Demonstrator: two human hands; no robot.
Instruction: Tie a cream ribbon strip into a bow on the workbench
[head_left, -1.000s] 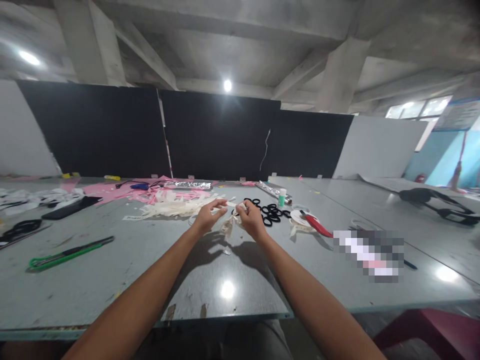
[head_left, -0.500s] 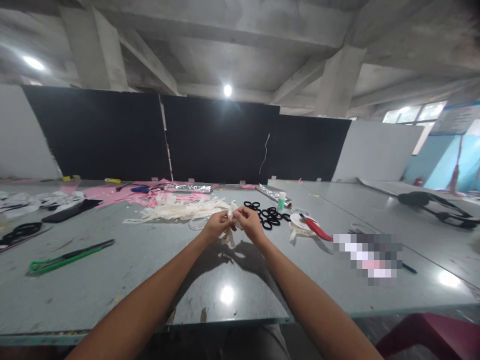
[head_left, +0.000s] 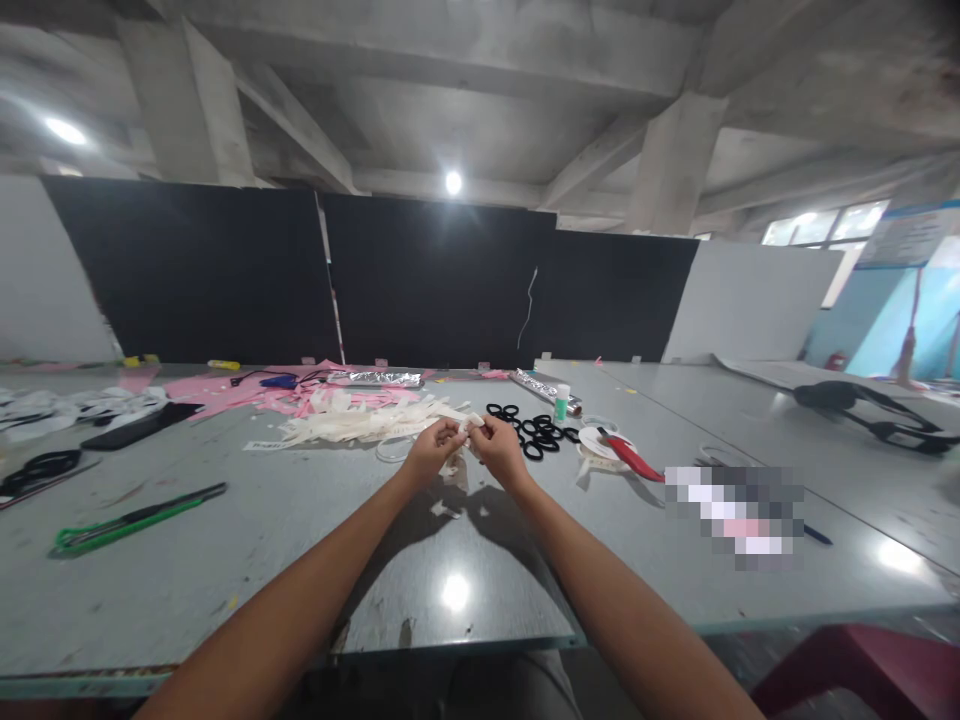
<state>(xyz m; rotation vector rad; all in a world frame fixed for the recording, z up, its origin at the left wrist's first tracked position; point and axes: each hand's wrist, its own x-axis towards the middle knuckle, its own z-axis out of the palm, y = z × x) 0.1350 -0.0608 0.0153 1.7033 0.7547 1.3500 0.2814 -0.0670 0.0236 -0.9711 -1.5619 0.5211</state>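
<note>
While both arms stretch over the grey desk [head_left: 225, 560], the left hand [head_left: 429, 452] and right hand [head_left: 498, 447] meet above it, each pinching an end of a small white strip [head_left: 472, 425]. Just behind lies a pile of white strips [head_left: 352, 420]; black rings [head_left: 534, 428] sit to the right, a green tool [head_left: 135, 515] far left.

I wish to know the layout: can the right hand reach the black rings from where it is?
Probably yes. The right hand holds a white strip together with the left hand, and the black rings lie just beyond it to its right on bare table, nothing between; it must release the strip first.
</note>
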